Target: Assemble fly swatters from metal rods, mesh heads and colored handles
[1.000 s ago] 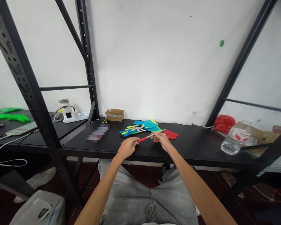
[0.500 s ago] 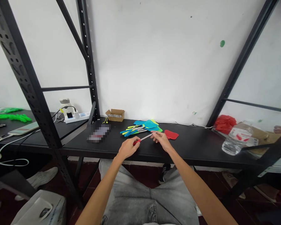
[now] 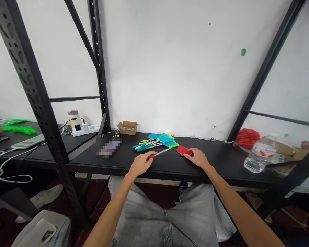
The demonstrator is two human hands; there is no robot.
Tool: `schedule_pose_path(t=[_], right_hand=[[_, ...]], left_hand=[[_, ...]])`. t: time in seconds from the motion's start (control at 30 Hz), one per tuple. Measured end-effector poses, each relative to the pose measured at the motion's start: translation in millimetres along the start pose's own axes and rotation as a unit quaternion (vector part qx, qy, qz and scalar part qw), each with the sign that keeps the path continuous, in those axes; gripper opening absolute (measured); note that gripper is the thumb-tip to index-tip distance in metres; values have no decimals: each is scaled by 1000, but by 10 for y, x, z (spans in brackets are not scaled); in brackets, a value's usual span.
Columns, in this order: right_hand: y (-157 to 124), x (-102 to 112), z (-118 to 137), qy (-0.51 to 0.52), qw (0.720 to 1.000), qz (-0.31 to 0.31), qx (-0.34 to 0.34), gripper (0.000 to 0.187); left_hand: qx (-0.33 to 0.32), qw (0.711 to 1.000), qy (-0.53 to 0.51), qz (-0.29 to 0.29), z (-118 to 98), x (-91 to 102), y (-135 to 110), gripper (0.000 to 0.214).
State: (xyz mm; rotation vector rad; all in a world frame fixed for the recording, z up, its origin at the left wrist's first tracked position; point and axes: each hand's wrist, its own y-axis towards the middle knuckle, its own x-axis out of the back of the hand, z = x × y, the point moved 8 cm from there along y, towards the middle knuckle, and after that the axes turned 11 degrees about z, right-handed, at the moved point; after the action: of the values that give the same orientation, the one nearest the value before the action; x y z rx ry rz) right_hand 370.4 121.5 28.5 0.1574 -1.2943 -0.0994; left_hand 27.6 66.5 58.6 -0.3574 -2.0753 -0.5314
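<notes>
My left hand (image 3: 141,163) is closed around the red grip (image 3: 150,157) of a fly swatter handle. Its thin metal rod (image 3: 163,151) points right and away from me, with no head on its tip. To the right, my right hand (image 3: 197,157) pinches the edge of a flat red fly swatter head (image 3: 183,150) at the table surface. A gap separates the rod tip from the red head. Just beyond lies a pile of fly swatters (image 3: 157,141) with blue, green and yellow heads and handles, their metal rods crossing.
The black table (image 3: 216,163) meets a white wall. An open cardboard box (image 3: 127,128) and a blurred-out item (image 3: 109,147) stand left of the pile. A large plastic bottle (image 3: 261,154) and a red bag (image 3: 247,138) are at right. Black posts (image 3: 37,89) flank the table.
My right hand has left the rod's tip, moved right and taken hold of the red head, which has shifted slightly left. My left hand keeps the grip in nearly the same place.
</notes>
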Motion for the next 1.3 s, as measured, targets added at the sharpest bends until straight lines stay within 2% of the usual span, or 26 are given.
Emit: schedule_pose_path(t=[0.17,0.47,0.67,0.73,0.83,0.97,1.07,1.13,1.23,1.3], right_hand=[[37,-13,-52,46,999,-1,-15,61],[135,-26,-216,131,991,-18,-11,81],[140,-17,-312,222,974,-8,-42,71],[120,-27,-242,230,972,-15,-50,71],[121,-120,94,283,959,-4,-2,68],[170,-303,726,391,913,53,101,62],[199,-360,967,481,863,85,131,58],[203,-316,919,550,824,61,123,52],[182,-230,669,645,759,-4,88,47],[170,-219,537,685,725,-24,65,44]], left_hand=[[-4,1000,10,8,-41,1,4,39],[9,999,28,14,-67,3,9,31],[3,999,45,8,-60,-15,25,28],[1,999,44,1,-63,-15,26,24],[-4,999,36,-5,-76,-12,27,23],[2,1000,30,1,-65,-18,33,37],[-5,1000,8,0,-54,-12,36,39],[-15,1000,-10,-3,-53,-5,38,39],[-9,1000,-21,-14,-31,11,41,39],[2,999,-20,-27,-15,30,39,38]])
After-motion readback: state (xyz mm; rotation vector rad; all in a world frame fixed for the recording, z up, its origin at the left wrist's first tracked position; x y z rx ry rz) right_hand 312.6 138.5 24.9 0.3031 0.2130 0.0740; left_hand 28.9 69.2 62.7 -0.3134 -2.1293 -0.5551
